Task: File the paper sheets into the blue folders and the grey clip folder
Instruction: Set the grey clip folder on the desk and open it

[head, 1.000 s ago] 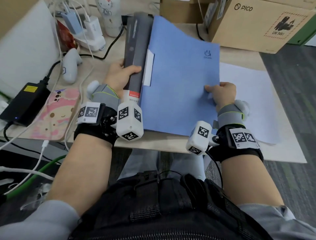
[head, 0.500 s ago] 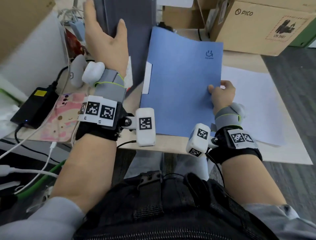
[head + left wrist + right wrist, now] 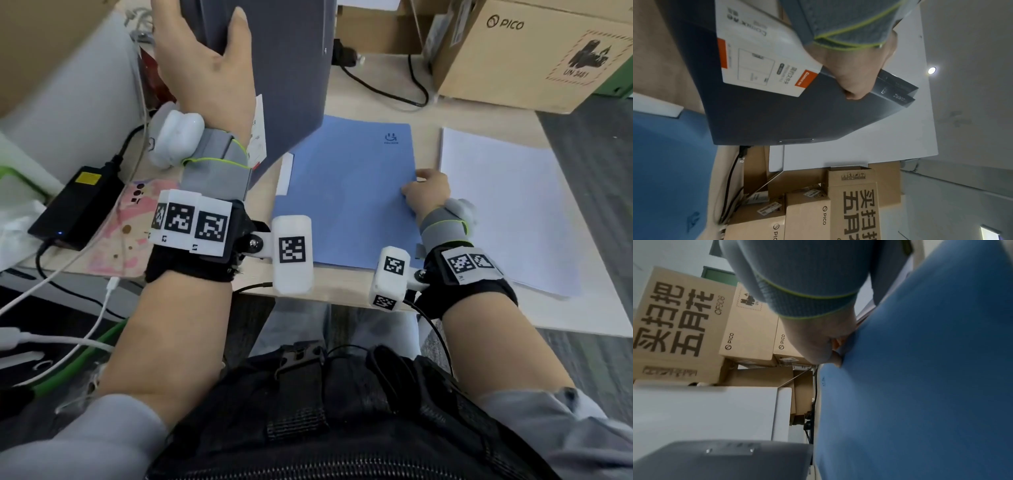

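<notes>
Head view: the left hand [image 3: 205, 72] grips the grey clip folder [image 3: 274, 68] by its spine edge, thumb across the cover, fingers curled behind, lifting it clear of the desk, likely to open it. Just right of those fingers lies the blue folder [image 3: 346, 192], its right edge pinched by the right hand [image 3: 426, 193]; paper sheets [image 3: 507, 205] wait beyond.

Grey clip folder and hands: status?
Left hand grips grey clip folder, lifted off desk. Right hand pinches blue folder edge, flat on desk. Paper sheets unfiled, beside it. Nothing blocking.
</notes>
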{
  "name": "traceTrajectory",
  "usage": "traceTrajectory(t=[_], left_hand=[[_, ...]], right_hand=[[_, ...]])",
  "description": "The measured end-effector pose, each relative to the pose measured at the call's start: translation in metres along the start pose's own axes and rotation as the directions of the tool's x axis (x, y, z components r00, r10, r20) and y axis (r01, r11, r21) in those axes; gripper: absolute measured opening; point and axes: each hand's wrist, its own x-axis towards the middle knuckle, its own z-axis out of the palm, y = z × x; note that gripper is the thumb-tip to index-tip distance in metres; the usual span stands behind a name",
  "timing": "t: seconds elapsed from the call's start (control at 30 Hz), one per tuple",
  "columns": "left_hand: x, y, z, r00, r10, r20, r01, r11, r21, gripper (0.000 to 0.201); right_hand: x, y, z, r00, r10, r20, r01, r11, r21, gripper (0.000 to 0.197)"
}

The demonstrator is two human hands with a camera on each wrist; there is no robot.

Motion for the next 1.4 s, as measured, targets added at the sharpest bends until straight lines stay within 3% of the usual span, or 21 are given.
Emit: traceTrajectory(t=[0.07,0.1,0.13,0.23,0.3,0.37,0.47,0.57,0.7,0.77,0.83,1.0,1.1,1.17,1.23,1.3,1.33,1.4], left_hand=[[0.001,0.001,0.002,1.0,-0.03,0.008,0.03,0.999,-0.024,0.022],[0.001,0.002,0.003,0.999,-0.047,0.018,0.048,0.997,-0.054,0.022],[0.001,0.003,0.004,0.997,-0.064,0.033,0.067,0.994,-0.09,0.023],[-0.001,0.006,0.007,0.987,-0.137,0.087,0.152,0.966,-0.209,0.029],[-0.005,0.004,0.01,0.972,-0.187,0.143,0.221,0.932,-0.287,0.024],[-0.012,0.001,0.015,0.945,-0.235,0.226,0.303,0.889,-0.343,0.021],[-0.024,-0.002,0.022,0.835,-0.392,0.385,0.529,0.766,-0.367,0.026],[-0.034,-0.01,0.031,0.701,-0.532,0.475,0.69,0.675,-0.262,0.026],[-0.048,-0.028,0.04,0.562,-0.626,0.541,0.788,0.604,-0.12,0.019],[-0.055,-0.041,0.043,0.466,-0.685,0.56,0.833,0.553,-0.016,0.016],[-0.06,-0.054,0.043,0.405,-0.727,0.554,0.852,0.52,0.059,0.026],[-0.076,-0.097,0.038,0.38,-0.777,0.503,0.784,0.558,0.27,0.042],[-0.079,-0.108,0.036,0.412,-0.787,0.46,0.572,0.616,0.541,0.072],[-0.076,-0.083,0.03,0.383,-0.816,0.432,0.407,0.57,0.714,0.059],[-0.072,-0.082,0.029,0.396,-0.824,0.405,0.336,0.54,0.771,0.05],[-0.069,-0.084,0.026,0.428,-0.811,0.399,0.246,0.53,0.812,0.055],[-0.068,-0.086,0.026,0.456,-0.794,0.402,0.215,0.537,0.815,0.058],[-0.063,-0.083,0.024,0.47,-0.793,0.388,0.28,0.551,0.786,0.058]], right_hand=[[-0.001,-0.002,0.0,1.0,-0.03,0.004,0.03,0.999,-0.036,0.018],[-0.001,-0.004,0.0,0.999,-0.05,-0.006,0.05,0.998,-0.036,0.018],[0.0,-0.006,-0.002,0.997,-0.078,-0.021,0.078,0.996,-0.034,0.03],[-0.002,-0.016,-0.007,0.984,-0.158,-0.082,0.166,0.982,0.093,0.025],[-0.002,-0.02,-0.014,0.969,-0.219,-0.117,0.24,0.946,0.216,0.045],[0.0,-0.023,-0.021,0.956,-0.261,-0.135,0.289,0.916,0.278,0.049],[0.003,-0.026,-0.029,0.966,-0.224,-0.127,0.255,0.9,0.353,0.032],[0.007,-0.018,-0.038,0.985,-0.151,-0.081,0.171,0.907,0.386,0.04],[0.007,0.002,-0.042,0.996,-0.075,-0.056,0.091,0.916,0.391,0.054],[0.007,0.01,-0.039,0.998,-0.016,-0.068,0.04,0.93,0.365,0.058],[0.005,0.017,-0.034,0.998,0.03,-0.061,-0.008,0.942,0.337,0.059],[0.002,0.029,-0.023,0.993,0.114,-0.013,-0.109,0.97,0.218,0.044],[0.0,0.034,-0.021,0.993,0.113,0.024,-0.116,0.975,0.192,0.055],[-0.001,0.034,-0.025,0.992,0.104,0.067,-0.113,0.982,0.149,0.053],[-0.004,0.032,-0.03,0.989,0.092,0.116,-0.102,0.991,0.081,0.044],[-0.005,0.03,-0.032,0.987,0.091,0.133,-0.094,0.995,0.019,0.041],[-0.005,0.029,-0.032,0.989,0.082,0.122,-0.081,0.997,-0.01,0.04],[-0.006,0.026,-0.032,0.995,0.053,0.089,-0.05,0.998,-0.037,0.047]])
